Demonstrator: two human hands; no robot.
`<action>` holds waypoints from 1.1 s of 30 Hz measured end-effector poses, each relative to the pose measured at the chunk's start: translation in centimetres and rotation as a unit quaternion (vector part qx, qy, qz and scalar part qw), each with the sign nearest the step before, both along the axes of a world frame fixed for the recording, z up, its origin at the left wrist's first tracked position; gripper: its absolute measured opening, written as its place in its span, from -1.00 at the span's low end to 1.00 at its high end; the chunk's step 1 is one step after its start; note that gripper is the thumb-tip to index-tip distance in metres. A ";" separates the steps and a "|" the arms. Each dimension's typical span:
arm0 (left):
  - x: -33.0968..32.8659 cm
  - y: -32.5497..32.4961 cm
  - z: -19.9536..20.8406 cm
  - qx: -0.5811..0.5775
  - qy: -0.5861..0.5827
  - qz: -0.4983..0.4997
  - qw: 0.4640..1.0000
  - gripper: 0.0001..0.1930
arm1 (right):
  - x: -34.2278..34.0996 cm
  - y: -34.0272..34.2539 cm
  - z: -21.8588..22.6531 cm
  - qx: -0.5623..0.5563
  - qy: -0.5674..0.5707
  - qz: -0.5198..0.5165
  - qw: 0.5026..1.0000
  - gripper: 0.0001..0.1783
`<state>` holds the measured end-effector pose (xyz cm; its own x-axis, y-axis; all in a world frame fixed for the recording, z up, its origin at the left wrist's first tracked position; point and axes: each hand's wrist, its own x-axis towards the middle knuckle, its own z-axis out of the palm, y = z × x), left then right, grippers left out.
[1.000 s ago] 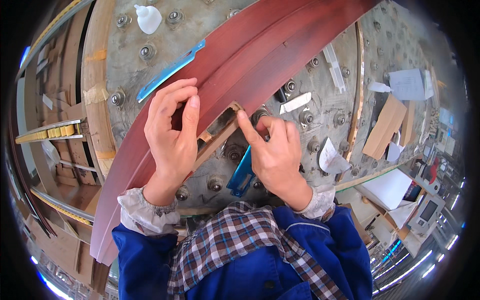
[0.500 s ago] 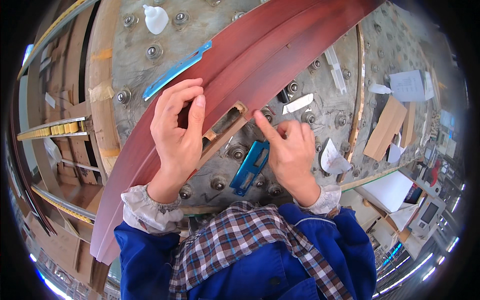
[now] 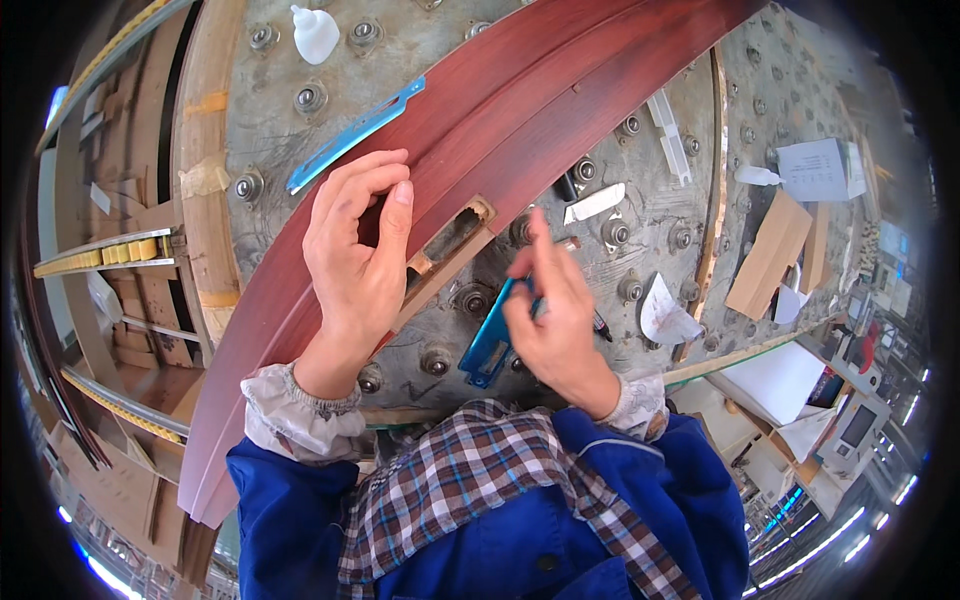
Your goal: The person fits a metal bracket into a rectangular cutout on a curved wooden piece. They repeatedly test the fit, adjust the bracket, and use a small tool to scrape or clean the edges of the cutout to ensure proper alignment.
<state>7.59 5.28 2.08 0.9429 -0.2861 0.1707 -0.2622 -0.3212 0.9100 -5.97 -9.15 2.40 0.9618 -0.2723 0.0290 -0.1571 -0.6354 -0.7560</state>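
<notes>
A long, curved red-brown wooden moulding crosses in front of me, with an oblong slot cut near its right edge. My left hand rests on it beside the slot, thumb apart from lightly curved fingers, holding nothing visible. My right hand hovers to the right of the slot, index finger raised and the others bent. Behind it a slim pen shows, apparently gripped in the bent fingers, its middle hidden. A blue slotted metal plate lies partly under this hand. Another blue metal strip lies along the moulding's far left edge.
The metal table is studded with ball rollers. A white squeeze bottle stands at the upper left. To the right are a clear plastic strip, a torn white paper, a cardboard piece and a second white bottle.
My right hand has drawn back from the slot's edge and turned, its index finger now pointing up. The pen's dark end has come into sight. My left hand has hardly moved.
</notes>
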 end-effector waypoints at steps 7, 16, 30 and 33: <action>0.1 0.3 -0.2 0.000 -0.003 0.005 1.000 -0.91 | -0.8 3.1 -0.4 0.048 0.027 0.040 0.998 -0.03; -0.3 0.1 0.0 0.076 -0.222 -0.149 0.961 -0.71 | -1.7 3.6 1.2 0.030 0.063 0.014 0.998 -0.34; -3.6 -0.2 -1.2 0.130 -0.305 -0.215 0.919 -0.59 | -5.7 -2.7 2.1 -0.048 -0.020 -0.159 0.986 -0.64; -4.9 0.7 -0.9 0.148 -0.269 -0.178 0.935 -0.61 | -2.8 -2.9 2.6 -0.009 0.017 -0.111 0.994 -0.90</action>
<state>2.67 5.94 1.22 0.5793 -0.6750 0.4569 -0.7946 -0.3429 0.5009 -8.82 -12.02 4.95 0.8781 -0.4784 0.0038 -0.3209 -0.5949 -0.7370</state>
